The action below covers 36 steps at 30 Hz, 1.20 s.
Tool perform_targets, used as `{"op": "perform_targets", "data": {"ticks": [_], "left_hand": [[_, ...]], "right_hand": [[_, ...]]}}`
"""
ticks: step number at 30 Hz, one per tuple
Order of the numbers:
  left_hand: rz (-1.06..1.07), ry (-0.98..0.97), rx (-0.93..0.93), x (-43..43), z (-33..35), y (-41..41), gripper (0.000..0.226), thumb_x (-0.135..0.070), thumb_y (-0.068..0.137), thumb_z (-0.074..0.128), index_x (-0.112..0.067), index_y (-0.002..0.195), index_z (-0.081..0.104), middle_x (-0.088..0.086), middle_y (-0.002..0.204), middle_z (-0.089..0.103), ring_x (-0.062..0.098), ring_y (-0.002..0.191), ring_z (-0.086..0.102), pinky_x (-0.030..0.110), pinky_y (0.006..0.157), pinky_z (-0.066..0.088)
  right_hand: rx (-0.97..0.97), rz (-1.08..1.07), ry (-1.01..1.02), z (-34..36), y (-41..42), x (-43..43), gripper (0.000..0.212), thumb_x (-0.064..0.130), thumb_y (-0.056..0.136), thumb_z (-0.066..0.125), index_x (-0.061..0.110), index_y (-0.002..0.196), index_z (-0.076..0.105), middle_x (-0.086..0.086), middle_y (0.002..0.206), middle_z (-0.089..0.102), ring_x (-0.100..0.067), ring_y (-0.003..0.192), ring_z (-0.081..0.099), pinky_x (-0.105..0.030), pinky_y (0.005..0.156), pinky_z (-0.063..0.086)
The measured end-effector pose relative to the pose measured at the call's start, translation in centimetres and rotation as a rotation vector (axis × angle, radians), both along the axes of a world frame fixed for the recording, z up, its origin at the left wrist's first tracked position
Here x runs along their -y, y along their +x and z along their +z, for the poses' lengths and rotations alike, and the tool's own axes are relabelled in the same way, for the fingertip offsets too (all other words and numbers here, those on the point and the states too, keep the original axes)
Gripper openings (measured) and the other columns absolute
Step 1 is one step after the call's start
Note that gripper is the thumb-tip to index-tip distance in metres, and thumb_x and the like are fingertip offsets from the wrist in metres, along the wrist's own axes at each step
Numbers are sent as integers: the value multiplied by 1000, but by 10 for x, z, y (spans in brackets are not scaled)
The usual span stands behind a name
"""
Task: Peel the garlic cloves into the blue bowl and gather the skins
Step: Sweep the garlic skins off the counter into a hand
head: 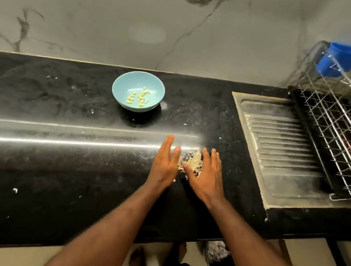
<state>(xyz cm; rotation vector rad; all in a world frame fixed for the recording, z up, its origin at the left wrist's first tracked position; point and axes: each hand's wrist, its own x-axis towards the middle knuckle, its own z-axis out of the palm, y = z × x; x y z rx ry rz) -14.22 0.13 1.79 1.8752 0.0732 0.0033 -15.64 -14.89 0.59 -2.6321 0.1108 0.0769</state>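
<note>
Pale papery skins (191, 163) heaped between flat-fingered left hand (165, 163), right hand (206, 175).

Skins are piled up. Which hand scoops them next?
Probably the right hand: its thumb reaches round the near side of the skin pile, with its fingers along the pile's right. The left hand only flanks it, straight-fingered.

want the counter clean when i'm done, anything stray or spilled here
Yes. Most skins are heaped between the left hand and right hand, but white flecks lie scattered on the counter, some near the bowl.
</note>
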Motion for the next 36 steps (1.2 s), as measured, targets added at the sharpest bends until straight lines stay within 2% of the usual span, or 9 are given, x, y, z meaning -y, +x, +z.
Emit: {"op": "perform_targets", "data": {"ticks": [5, 9, 12, 16, 21, 25, 28, 32, 36], "left_hand": [[55, -29, 4, -16, -7, 2, 61, -46, 97, 39, -13, 148, 39, 5, 154, 40, 11, 141, 35, 18, 113, 24], [119, -80, -18, -18, -8, 5, 48, -32, 103, 42, -9, 145, 44, 8, 149, 47, 5, 131, 41, -5, 93, 25], [95, -58, 5, -20, -8, 3, 52, -36, 99, 42, -10, 145, 45, 4, 146, 49, 4, 129, 42, -1, 95, 27], [70, -37, -2, -17, -7, 3, 46, -33, 103, 45, -11, 144, 47, 2, 146, 50, 3, 129, 42, 12, 103, 29], [14, -97, -43, -11, -4, 4, 40, -24, 104, 44, -11, 143, 48, 2, 145, 50, 10, 134, 44, 25, 113, 30], [48, -178, -92, -3, -7, 10, 38, -23, 105, 41, -12, 141, 50, 3, 145, 51, 10, 133, 45, 28, 115, 32], [145, -364, -142, 5, 0, 15, 35, -28, 106, 40, -12, 128, 62, 7, 132, 62, 13, 122, 56, 31, 108, 42], [296, -999, -406, 24, 19, 18, 46, -44, 103, 40, -10, 94, 69, 13, 94, 70, 18, 87, 67, 32, 83, 53], [113, -1278, -752, 21, 21, 23, 66, -52, 99, 36, 4, 126, 58, 32, 124, 60, 41, 114, 59, 51, 100, 47]], "right_hand": [[-69, 142, -3, -6, 4, -33, 108, 83, 74, 39, 25, 159, 5, -9, 166, -7, -20, 152, -14, -36, 123, -8], [64, 268, -96, -8, 11, -57, 58, 52, 92, 42, 22, 141, 45, -14, 154, 32, -31, 149, 19, -43, 123, 14], [282, 273, -206, -7, 22, -55, 26, 39, 93, 44, 22, 103, 62, -4, 106, 59, -25, 102, 55, -40, 84, 45], [349, 273, -207, -4, 39, -38, 28, 39, 93, 45, 17, 79, 55, -3, 79, 55, -26, 70, 57, -33, 51, 42], [379, 362, -169, -5, 48, -29, 43, 44, 92, 41, 13, 65, 54, -5, 63, 56, -30, 56, 58, -29, 45, 31], [240, 226, -49, 2, 56, -28, 45, 41, 100, 47, 8, 70, 56, -14, 75, 61, -36, 71, 57, -37, 60, 33], [284, 64, 147, 18, 55, -42, 43, 37, 97, 59, 17, 60, 47, -6, 61, 48, -23, 59, 43, -31, 59, 25], [362, -6, 374, 33, 44, -70, 41, 49, 94, 48, 15, 72, 51, -4, 61, 59, -23, 57, 51, -35, 53, 33], [345, -56, 415, 35, 37, -73, 34, 41, 98, 43, 20, 71, 43, -1, 64, 52, -21, 60, 45, -33, 57, 31]]}}
